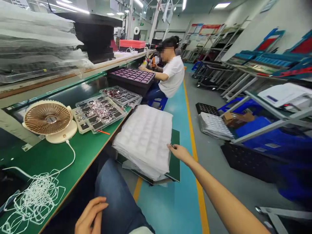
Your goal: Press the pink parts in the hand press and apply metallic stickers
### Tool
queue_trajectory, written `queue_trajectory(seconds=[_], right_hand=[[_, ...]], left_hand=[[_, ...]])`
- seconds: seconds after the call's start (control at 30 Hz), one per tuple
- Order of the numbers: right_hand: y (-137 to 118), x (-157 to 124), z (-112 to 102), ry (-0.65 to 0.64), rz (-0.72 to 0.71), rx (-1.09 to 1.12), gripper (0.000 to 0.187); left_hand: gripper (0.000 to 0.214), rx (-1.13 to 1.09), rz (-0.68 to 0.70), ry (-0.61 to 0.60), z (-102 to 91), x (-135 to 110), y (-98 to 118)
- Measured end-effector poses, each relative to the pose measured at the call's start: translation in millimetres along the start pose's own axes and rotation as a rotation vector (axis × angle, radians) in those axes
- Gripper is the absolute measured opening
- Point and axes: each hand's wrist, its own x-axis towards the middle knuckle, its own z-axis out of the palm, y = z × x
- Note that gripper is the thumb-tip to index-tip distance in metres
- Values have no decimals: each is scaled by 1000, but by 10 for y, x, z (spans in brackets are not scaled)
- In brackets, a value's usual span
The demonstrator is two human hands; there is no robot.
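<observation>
**Right hand** (179, 153): bare, arm outstretched, at the right edge of a stack of translucent white moulded plastic trays (143, 141); a small dark item at its fingertips is too small to identify, and any grip is unclear. The stack lies on a dark green rectangular board (175, 152), just off the front edge of the green worktop (46, 162).

**Left hand** (91, 216): empty, fingers loosely curled, well apart from the right, beside a blue denim thigh (117, 191).

**Worktop:** clear plastic compartment trays of small parts (98, 112); round cream-and-copper desk fan (47, 117); tangled white cable (31, 201).

**Beyond:** person in white T-shirt (172, 76).
</observation>
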Motion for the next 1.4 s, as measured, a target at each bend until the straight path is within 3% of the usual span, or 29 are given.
queue_trajectory(seconds=[0.13, 0.3, 0.43, 0.53, 0.67, 0.77, 0.9, 1.07, 1.23, 1.33, 1.4], right_hand=[[99, 97, 233, -41, -23, 60, 37], [138, 156, 132, 53, -33, 232, 34], [113, 135, 15, 98, -3, 485, 36], [79, 74, 14, 25, 25, 750, 35], [18, 80, -12, -116, 65, 1046, 39], [-68, 184, -157, -157, 72, 1189, 43], [-174, 294, -455, -180, 33, 1287, 41], [-196, 320, -578, -195, 1, 1201, 37], [-30, 220, -264, -202, 72, 900, 32], [181, 78, -45, -149, 91, 720, 28], [202, -6, 42, -96, 31, 633, 26]], left_hand=[[25, -22, -115, -177, 435, 562, -38], [28, -43, -188, -125, 1044, 1464, -89], [28, -127, -341, -108, 1382, 1846, -36], [29, -237, -467, -153, 1429, 1794, 6], [35, -381, -555, -215, 1380, 1502, 46], [33, -453, -608, -283, 1447, 1347, 141], [22, -487, -637, -357, 1714, 1290, 343], [29, -403, -684, -303, 2004, 1378, 457], [32, -275, -749, -297, 2070, 1587, 419], [31, -211, -688, -324, 2097, 1659, 442], [31, -179, -615, -344, 2070, 1661, 509]])
